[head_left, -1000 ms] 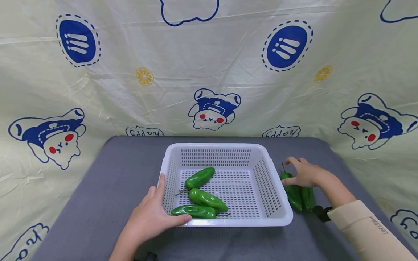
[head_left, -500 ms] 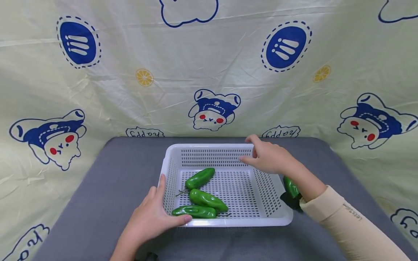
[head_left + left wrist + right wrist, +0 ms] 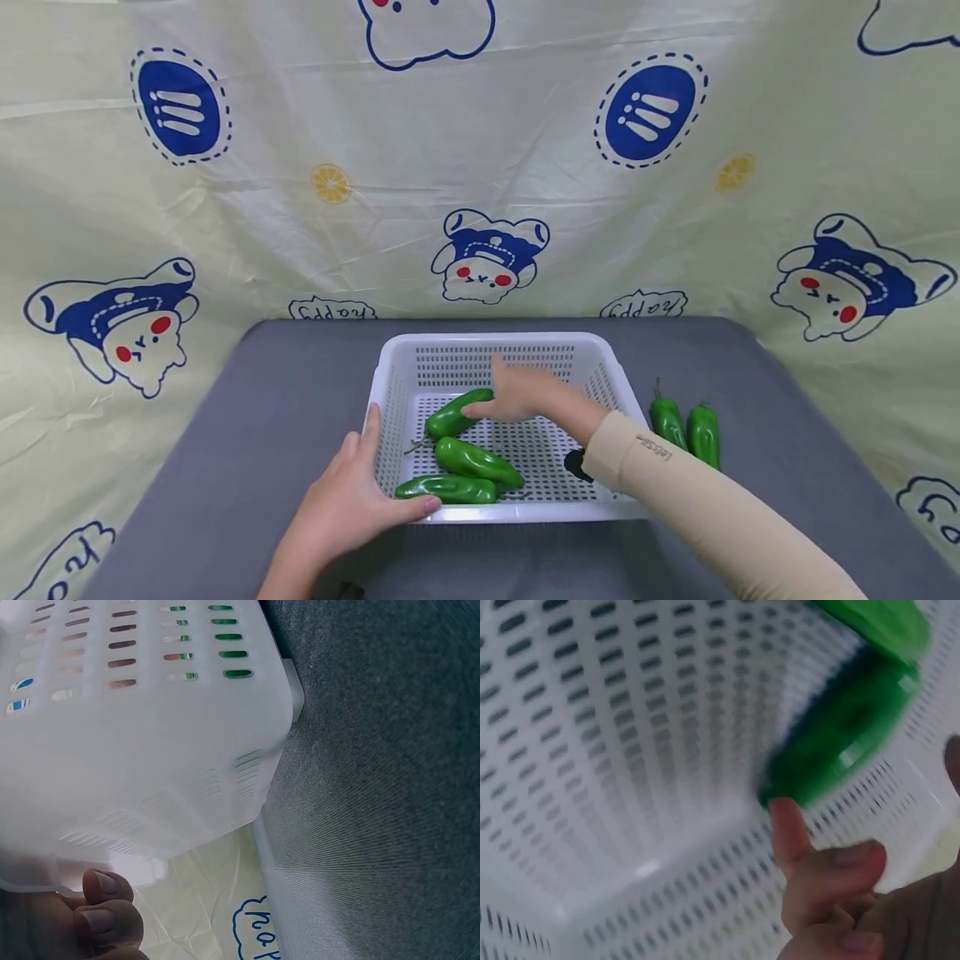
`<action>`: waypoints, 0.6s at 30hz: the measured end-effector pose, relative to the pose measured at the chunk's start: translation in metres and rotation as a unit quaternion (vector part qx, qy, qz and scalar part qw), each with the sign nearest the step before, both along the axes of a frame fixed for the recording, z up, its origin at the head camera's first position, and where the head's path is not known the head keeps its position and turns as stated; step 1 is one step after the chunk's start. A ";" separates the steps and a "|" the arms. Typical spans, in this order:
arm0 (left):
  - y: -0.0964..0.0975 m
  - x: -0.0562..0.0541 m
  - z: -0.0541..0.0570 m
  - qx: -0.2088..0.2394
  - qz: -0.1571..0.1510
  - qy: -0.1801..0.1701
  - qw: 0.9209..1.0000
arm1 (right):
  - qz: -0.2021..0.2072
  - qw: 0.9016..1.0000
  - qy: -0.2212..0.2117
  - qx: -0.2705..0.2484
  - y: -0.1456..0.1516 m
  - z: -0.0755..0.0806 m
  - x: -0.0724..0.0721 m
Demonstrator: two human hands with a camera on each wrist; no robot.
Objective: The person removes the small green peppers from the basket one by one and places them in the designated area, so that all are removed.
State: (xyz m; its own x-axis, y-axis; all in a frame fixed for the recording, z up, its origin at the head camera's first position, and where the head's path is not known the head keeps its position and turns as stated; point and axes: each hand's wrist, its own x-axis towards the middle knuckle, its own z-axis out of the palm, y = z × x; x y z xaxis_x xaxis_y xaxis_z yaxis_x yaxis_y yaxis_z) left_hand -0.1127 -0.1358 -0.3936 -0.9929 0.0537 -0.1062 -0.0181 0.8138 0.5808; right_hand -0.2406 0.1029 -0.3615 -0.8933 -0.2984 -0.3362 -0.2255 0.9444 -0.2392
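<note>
A white perforated plastic basket (image 3: 615, 417) stands on the grey table. Inside lie three glossy green chili peppers: a far one (image 3: 444, 419), a middle one (image 3: 476, 461) and a near one (image 3: 453, 489). My left hand (image 3: 348, 500) holds the basket at its near left corner, thumb over the front rim; curled fingers (image 3: 112, 922) show at the rim in the left wrist view. My right hand (image 3: 517, 393) reaches over the basket beside the far pepper, thumb and index finger spread apart. In the right wrist view, one fingertip (image 3: 784, 810) overlaps the end of a pepper (image 3: 847, 735).
To the right of the basket, two more green chili peppers, one (image 3: 667, 421) beside the other (image 3: 703, 433), lie on the table (image 3: 300, 392). My right sleeve (image 3: 697, 500) crosses the basket's near right corner. A printed pale curtain (image 3: 405, 167) hangs behind and at both sides.
My right hand has moved left from the two peppers outside, across the basket's right rim, to the far pepper inside. The left hand keeps its hold on the basket.
</note>
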 end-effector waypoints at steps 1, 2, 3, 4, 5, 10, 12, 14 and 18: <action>0.000 0.000 0.000 0.000 0.000 -0.001 1.000 | -0.001 1.000 0.000 0.004 -0.005 -0.004 -0.001; 0.000 0.000 0.000 0.000 -0.001 -0.002 1.000 | -0.004 1.000 0.001 0.005 -0.009 -0.008 -0.001; 0.001 0.000 0.001 0.002 -0.002 -0.004 1.000 | -0.010 1.000 0.002 0.004 -0.014 -0.011 -0.001; 0.000 0.001 0.000 0.004 -0.001 -0.005 1.000 | -0.016 1.000 0.004 0.005 -0.019 -0.013 -0.001; 0.000 0.001 0.000 0.007 0.000 -0.006 1.000 | -0.023 1.000 0.007 0.005 -0.025 -0.016 -0.002; -0.001 0.000 -0.001 0.010 0.000 -0.006 1.000 | -0.066 0.997 0.024 0.013 -0.044 -0.023 0.000; -0.001 0.000 0.000 0.008 -0.001 -0.007 1.000 | -0.076 0.996 0.032 0.024 -0.049 -0.026 0.001; -0.001 0.000 0.000 0.008 -0.001 -0.008 1.000 | -0.083 0.996 0.035 0.030 -0.054 -0.028 0.001; -0.001 -0.001 0.000 0.011 0.000 -0.010 1.000 | -0.082 0.995 0.037 0.036 -0.063 -0.032 0.002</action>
State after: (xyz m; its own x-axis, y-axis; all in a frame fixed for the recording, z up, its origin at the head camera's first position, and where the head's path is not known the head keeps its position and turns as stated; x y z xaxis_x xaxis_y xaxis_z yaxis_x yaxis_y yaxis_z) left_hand -0.1134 -0.1370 -0.3936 -0.9906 0.0563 -0.1247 -0.0298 0.8009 0.5980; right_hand -0.2387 0.0395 -0.3931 -0.9511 -0.1246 -0.2825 -0.0820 0.9840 -0.1582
